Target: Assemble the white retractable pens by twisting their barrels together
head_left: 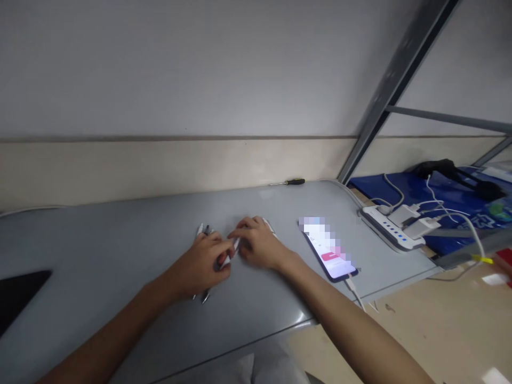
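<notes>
My left hand (208, 261) is closed round a slim white pen (237, 245), most of it hidden by the fingers. From the right, my right hand (258, 242) reaches over with bent fingers, and its fingertips pinch the pen's upper end. Under my left hand lie a few slender pens (206, 296) with metallic tips, partly covered by the palm. A white object (270, 226) shows just behind my right hand; its kind is too hidden to tell.
Right of my hands a lit phone (328, 250) lies on the grey table (120, 240), cable plugged in. A power strip (392, 229) with chargers sits at the right end. A screwdriver (294, 182) rests by the wall. A black object (22, 293) lies at left.
</notes>
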A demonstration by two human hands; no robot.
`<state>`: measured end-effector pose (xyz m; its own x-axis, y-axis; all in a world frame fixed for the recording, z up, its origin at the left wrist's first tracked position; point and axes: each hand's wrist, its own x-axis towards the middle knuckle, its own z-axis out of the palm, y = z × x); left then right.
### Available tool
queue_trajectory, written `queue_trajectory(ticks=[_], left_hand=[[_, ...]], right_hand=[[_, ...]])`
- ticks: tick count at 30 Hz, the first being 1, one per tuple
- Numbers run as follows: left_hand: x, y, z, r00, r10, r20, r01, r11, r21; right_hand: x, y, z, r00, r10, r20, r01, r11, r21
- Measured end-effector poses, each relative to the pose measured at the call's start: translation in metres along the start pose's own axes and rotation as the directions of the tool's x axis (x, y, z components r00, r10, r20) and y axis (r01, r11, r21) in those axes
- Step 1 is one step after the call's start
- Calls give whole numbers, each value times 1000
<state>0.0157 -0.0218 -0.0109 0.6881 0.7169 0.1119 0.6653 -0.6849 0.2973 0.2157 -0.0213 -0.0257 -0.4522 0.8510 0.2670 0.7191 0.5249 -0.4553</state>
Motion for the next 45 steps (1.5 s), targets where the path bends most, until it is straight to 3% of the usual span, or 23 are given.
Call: queue_trajectory(ticks=[6,12,19,24,29,31,36,40,43,45], left_hand=[[1,-2,-4,990,-4,-141,-5,998,-64],[2,-15,-12,968,-44,-247,42,999,-14],[5,-24,-16,961,49,-271,-1,985,174],[3,-22,-17,965,56,-255,1,976,218],[1,-27,-13,972,-62,-226,71,997,32],[2,-29,-11,975,-72,-211,69,997,-22],[3,-30,-8,975,-22,-223,31,999,34],[4,-29,-7,979,-22,-205,31,999,43],[4,-29,-7,977,-24,-210,31,999,30],[4,-30,-7,978,-19,-210,26,999,32]], right_hand=[[0,6,-9,999,-39,-10,40,999,22],[3,14,-16,986,32,-161,0,981,196],[1,15,-26,994,90,67,-113,768,631],[0,13,-26,998,47,34,-58,801,596],[0,10,-25,983,-51,-174,126,882,453],[1,10,-24,973,-39,-228,141,883,448],[1,13,-21,996,83,-41,-51,862,505],[1,15,-19,986,98,-136,-11,848,530],[1,15,-20,989,141,-31,-102,830,549],[1,14,-20,989,145,-29,-104,824,557]])
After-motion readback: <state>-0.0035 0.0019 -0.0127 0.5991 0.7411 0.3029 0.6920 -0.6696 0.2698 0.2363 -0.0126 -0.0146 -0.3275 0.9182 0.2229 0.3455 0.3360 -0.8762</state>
